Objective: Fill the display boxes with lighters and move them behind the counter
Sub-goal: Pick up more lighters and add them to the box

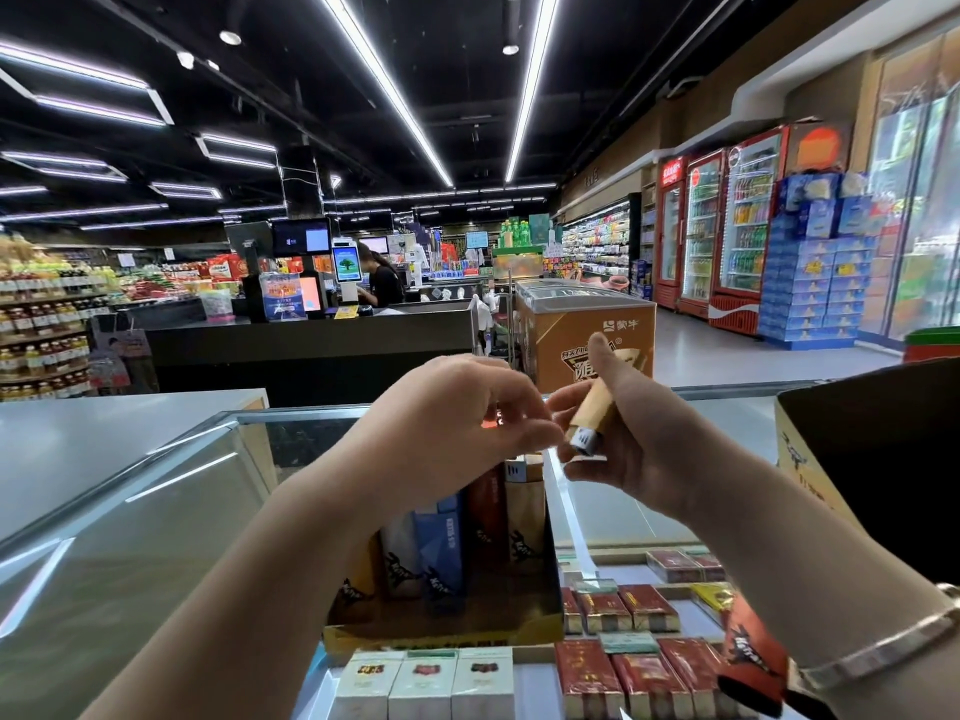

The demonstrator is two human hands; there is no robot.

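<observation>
My right hand [631, 439] grips a tan lighter [589, 415], slim and boxy with a silvery metal cap pointing down toward me, fingers and thumb curled round its smooth body. My left hand [452, 415] is curled close beside it, fingertips pinched together just at the cap (something small and reddish glints there, but I cannot tell whether I hold it). Below both hands the cardboard display box [447, 623] sits on the glass counter [130, 511], with upright lighters [483, 517] in blue, red, white and tan standing inside.
</observation>
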